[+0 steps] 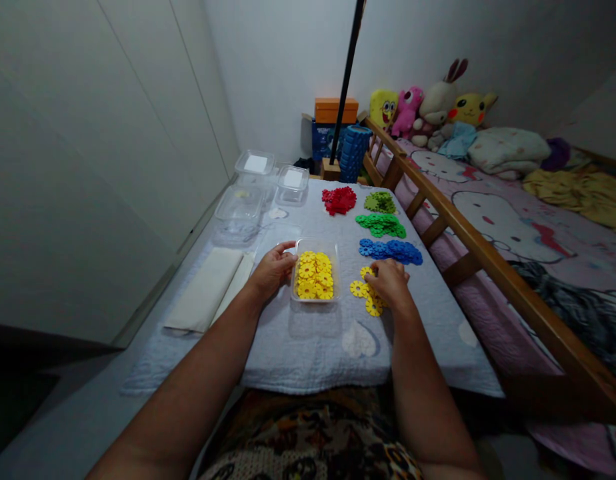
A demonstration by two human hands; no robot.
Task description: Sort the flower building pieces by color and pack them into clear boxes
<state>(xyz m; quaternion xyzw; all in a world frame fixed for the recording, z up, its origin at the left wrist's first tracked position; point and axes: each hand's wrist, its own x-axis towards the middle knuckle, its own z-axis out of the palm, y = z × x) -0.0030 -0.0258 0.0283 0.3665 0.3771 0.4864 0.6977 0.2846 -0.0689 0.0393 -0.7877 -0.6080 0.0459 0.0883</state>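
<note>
My left hand (274, 270) grips the left side of a clear plastic container (317, 245). Inside it lie rows of yellow flower-shaped plastic discs (315, 275). To the right of the container, my right hand (391, 280) is over a small heap of loose yellow discs (359, 289), fingers pinched at one of them. The hand covers part of this heap. Just beyond it are overlapping blue discs (393, 251), then green discs (381, 225), olive-green discs (379, 202) and a red pile (339, 199).
Clear containers (239, 203) with lids stand at the back left, two bearing white labels (293, 177). A folded beige cloth (205, 287) lies at left. A black pole on a wooden base (331, 169) rises behind the table. A wooden bed rail (468, 243) borders the right side.
</note>
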